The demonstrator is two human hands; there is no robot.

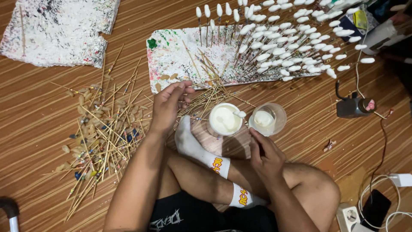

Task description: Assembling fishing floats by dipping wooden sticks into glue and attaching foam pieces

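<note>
— Thin wooden skewers (206, 96) were spread on the striped wood floor (309, 116) beside a paint-flecked white foam slab (171, 56); one was pinched between the fingertips of the left hand (168, 103).

— And the right hand (266, 157)?

— It was curled loosely, near a clear plastic cup of white liquid (268, 119) and a white cup of cream coating (224, 120); whether anything was gripped could not be told.

— How should the dip be handled?

— The stick would best be held near its bare end, lowered straight, and excess drained off before being stood among the white-tipped sticks (283, 47).
</note>
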